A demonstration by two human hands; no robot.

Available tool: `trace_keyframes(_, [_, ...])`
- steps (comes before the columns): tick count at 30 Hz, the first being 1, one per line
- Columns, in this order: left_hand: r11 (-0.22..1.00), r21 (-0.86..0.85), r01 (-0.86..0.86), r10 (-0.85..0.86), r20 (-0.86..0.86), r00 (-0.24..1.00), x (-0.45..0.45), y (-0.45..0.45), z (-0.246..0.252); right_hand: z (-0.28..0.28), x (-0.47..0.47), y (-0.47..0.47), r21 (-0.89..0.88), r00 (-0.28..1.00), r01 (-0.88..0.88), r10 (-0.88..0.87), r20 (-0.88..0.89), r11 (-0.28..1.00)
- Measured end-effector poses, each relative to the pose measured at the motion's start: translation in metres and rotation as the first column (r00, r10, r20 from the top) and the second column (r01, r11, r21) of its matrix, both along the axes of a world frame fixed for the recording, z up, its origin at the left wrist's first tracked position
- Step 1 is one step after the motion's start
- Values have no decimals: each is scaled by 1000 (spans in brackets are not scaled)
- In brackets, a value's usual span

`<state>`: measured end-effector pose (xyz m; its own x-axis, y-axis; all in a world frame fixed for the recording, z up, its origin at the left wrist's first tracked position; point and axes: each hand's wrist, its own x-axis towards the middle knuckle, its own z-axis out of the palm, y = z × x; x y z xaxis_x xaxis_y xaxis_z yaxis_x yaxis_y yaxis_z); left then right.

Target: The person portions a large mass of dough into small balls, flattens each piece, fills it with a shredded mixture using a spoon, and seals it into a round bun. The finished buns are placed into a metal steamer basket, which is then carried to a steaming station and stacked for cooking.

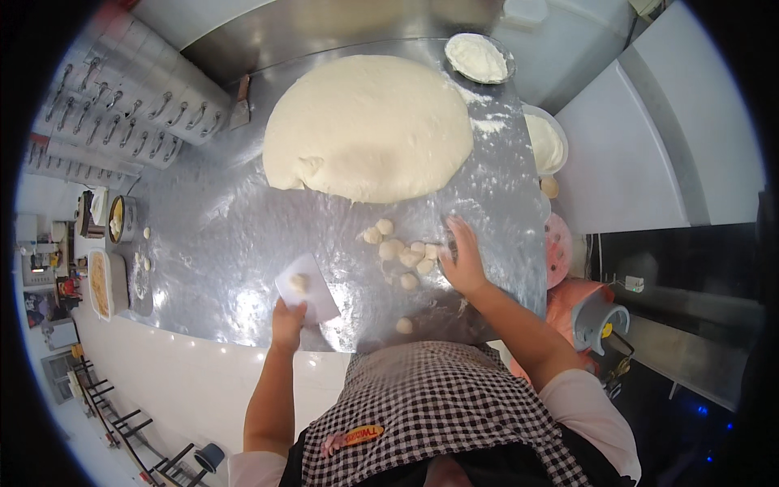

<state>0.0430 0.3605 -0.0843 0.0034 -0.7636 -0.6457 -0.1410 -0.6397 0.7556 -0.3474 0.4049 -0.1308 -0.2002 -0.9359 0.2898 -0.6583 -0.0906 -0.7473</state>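
My left hand [288, 322] grips a white flat plastic sheet or scraper [313, 292] by its near edge, with a small piece of dough [298, 282] on it. My right hand [464, 259] rests fingers spread at the right side of a cluster of small dough pieces [410, 257], its fingertips close to or touching the rightmost one. Nearer to me, single dough balls [405, 325] lie apart on the metal table [207, 268]. Beyond the cluster sits a very large mound of dough [371, 128].
A bench scraper [241, 111] lies at the back left beside metal drawers [140, 109]. A bowl of flour [479, 58] stands at the back right corner, another [544, 144] beside the right edge. A rectangular tub [107, 283] and round tin [122, 219] are at the far left.
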Motion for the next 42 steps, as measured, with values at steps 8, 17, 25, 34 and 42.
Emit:
trace_keyframes(8, [883,-199,425,-420,68,905,-92,-30,-15,20,50,-41,-27,933,-314,313,179,949])
trace_keyframes(17, [904,-172,391,-410,-91,908,-68,-14,3,25,62,-9,-4,943,-308,306,133,951])
trace_keyframes(25, [898,-207,388,-416,-112,902,-74,7,-6,42,61,6,25,944,-308,309,-115,951])
trace_keyframes(34, [954,-20,299,-272,362,892,-69,1,-21,8,57,18,5,979,-178,176,103,984])
trace_keyframes(42, [996,11,87,-81,-254,964,-14,42,6,36,8,57,143,915,-401,403,21,905])
